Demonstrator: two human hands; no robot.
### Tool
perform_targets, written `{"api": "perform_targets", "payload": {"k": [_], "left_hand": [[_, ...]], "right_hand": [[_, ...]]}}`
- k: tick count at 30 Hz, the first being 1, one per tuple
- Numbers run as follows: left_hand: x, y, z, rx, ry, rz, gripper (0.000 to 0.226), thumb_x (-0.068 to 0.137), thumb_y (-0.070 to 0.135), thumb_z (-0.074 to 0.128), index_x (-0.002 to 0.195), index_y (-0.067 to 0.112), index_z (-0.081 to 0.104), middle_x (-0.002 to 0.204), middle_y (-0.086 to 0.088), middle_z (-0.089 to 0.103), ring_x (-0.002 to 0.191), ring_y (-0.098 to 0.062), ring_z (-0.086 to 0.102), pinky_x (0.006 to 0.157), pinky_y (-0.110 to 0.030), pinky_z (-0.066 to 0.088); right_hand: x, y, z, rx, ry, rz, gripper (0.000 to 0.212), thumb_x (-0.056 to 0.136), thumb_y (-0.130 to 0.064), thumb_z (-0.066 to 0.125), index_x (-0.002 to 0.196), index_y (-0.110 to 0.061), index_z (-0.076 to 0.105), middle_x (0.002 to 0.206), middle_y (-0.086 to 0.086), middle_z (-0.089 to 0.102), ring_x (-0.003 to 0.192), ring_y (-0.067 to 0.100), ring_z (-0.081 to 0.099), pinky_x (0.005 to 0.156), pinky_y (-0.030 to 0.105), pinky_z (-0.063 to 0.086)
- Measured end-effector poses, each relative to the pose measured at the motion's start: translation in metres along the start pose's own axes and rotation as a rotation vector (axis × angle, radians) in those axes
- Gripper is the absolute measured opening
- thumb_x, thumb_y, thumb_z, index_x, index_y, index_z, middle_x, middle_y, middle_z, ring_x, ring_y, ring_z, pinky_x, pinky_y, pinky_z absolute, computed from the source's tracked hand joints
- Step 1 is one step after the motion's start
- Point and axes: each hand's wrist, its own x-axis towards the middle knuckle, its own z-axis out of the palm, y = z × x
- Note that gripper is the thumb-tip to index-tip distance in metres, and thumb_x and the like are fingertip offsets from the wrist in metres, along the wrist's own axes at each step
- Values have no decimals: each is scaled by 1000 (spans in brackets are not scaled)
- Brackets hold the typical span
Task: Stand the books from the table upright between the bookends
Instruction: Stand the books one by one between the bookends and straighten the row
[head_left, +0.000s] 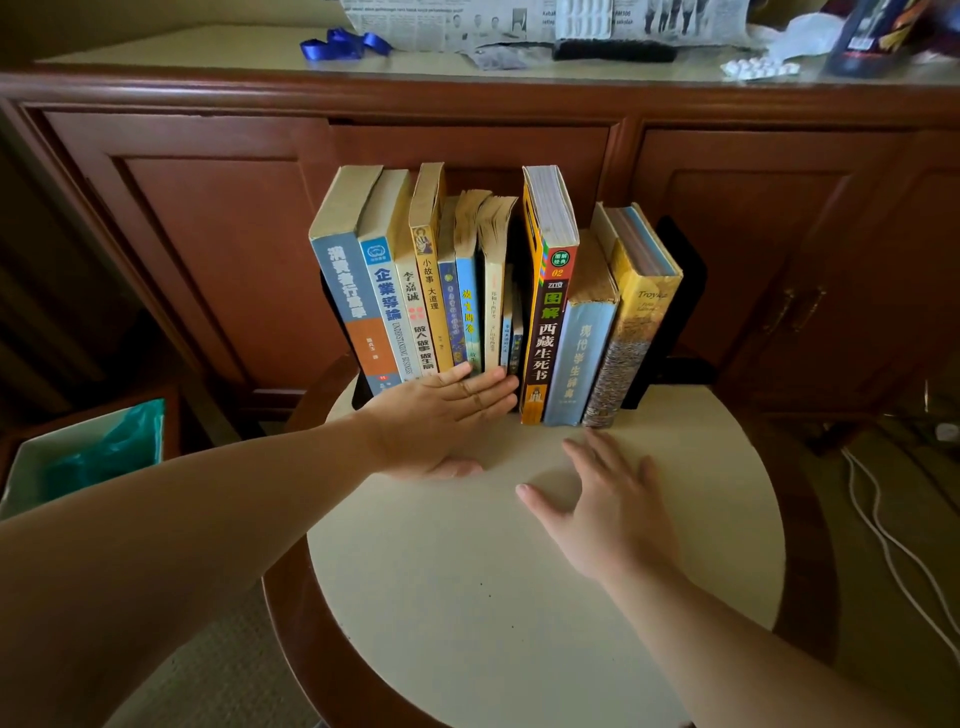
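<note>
Books (483, 291) stand upright in a row between two black bookends (680, 291) at the far edge of the round table (467, 571). Left hand (441, 421): fingers straight, tips touching the lower spines of the middle books. Right hand (602, 499): fingers spread and relaxed, grasping nothing, over the tabletop; the right-hand books stand just beyond its fingertips.

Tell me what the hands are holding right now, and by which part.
Nothing is held. The left hand presses flat against the books' lower spines; the right hand is open over the table.
</note>
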Motion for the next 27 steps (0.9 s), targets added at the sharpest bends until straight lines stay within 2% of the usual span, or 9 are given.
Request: {"api": "perform_targets", "payload": {"k": [6,10,13,16,19,22,24,26,27], "left_hand": [[1,4,-7,19,-60,-21,83,105,67,14,161,13,-14,169,-5,-18,153,-21,-29,120,-36,-29],[2,3,-9,28,-52,-17,82,106,65,17,162,11,-8,170,-7,-12,156,-24,-19,122,-38,-27],[-1,3,-13,15,-49,-20,79,107,63,17,164,12,-5,171,-6,-10,156,-23,-20,122,-38,-27],[-5,3,-19,-15,6,14,74,107,59,20,164,14,4,172,-5,0,158,-22,-10,125,-37,-21],[-3,9,-24,-56,29,77,73,107,58,23,165,15,8,173,-4,7,160,-22,-3,127,-38,-16],[9,19,-31,-73,3,91,75,106,61,18,163,19,-6,172,-1,-8,156,-17,-21,124,-36,-25],[17,22,-34,-58,-60,76,76,105,63,14,160,21,-17,169,1,-21,151,-14,-33,119,-36,-29],[23,23,-36,-43,-80,65,77,105,64,14,159,21,-19,168,0,-23,150,-14,-36,118,-37,-29],[25,22,-35,-40,-78,60,77,105,64,14,160,20,-18,168,0,-23,150,-14,-36,118,-37,-28]], "right_hand": [[0,0,1,-6,-3,8,95,77,-90,26,146,-29,52,163,-8,35,152,9,25,123,49,18],[1,0,0,16,-35,28,98,75,-90,24,149,-31,47,166,-9,29,153,7,20,125,48,12],[0,-2,-2,24,-31,25,99,74,-90,22,149,-31,47,166,-10,28,153,7,20,125,47,11],[0,-2,-3,44,-41,26,97,74,-90,25,148,-31,49,165,-9,30,153,7,22,126,47,10],[-1,0,-1,150,29,55,86,82,-81,47,145,-23,53,156,-3,46,145,15,37,123,48,23],[3,5,-9,426,210,183,82,84,-55,75,148,-12,47,144,7,54,133,26,49,109,37,40],[17,13,-17,494,272,228,90,82,-50,80,150,-8,40,146,11,50,134,28,50,105,33,41],[36,19,-25,500,223,217,94,81,-52,81,152,-9,37,148,9,51,135,26,50,105,35,45],[46,20,-30,509,191,203,88,81,-51,82,147,-11,40,143,7,55,130,25,54,99,36,49]]}}
